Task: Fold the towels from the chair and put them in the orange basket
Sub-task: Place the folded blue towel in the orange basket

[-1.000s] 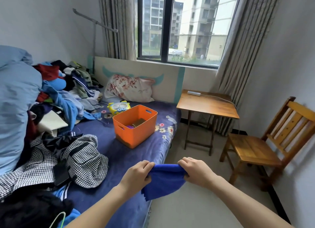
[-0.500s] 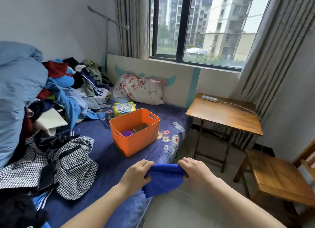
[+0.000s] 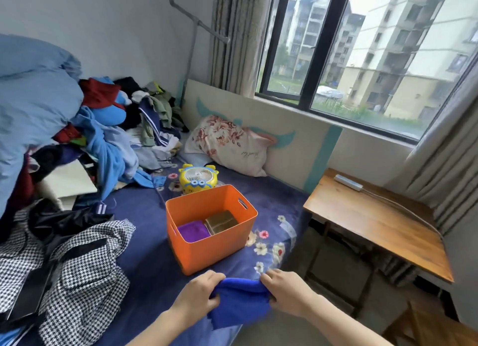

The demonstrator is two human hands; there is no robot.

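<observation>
Now: blue towel held between both hands at the bed's near edge

Low in the view, the blue towel [image 3: 239,301] hangs bunched between two hands. The left hand [image 3: 199,294] grips its upper edge at nine o'clock, fingers [image 3: 212,281] curled over the cloth. The right hand [image 3: 287,291] grips the same edge at three o'clock, its fingers [image 3: 271,278] also curled tight on the fabric. The rest of the towel hangs below the knuckles toward six o'clock, over the near edge of the bed [image 3: 144,255].

At twelve o'clock from the towel, near but apart from it, the orange basket [image 3: 207,252] stands on the flowered blue sheet. Inside lie a folded purple towel [image 3: 192,230] and, touching it at two o'clock, a folded brown towel [image 3: 221,221]. Just beyond the basket, again at twelve, sits a yellow toy-like fan [image 3: 198,180], and farther on a floral pillow [image 3: 227,144] leans on the headboard.

At nine o'clock from the basket lies a houndstooth garment [image 3: 85,281], with a heap of clothes [image 3: 116,128] at ten. At three o'clock stands a wooden table [image 3: 375,224] carrying a white power strip [image 3: 348,183]. Part of a wooden chair [image 3: 426,327] shows at five o'clock.
</observation>
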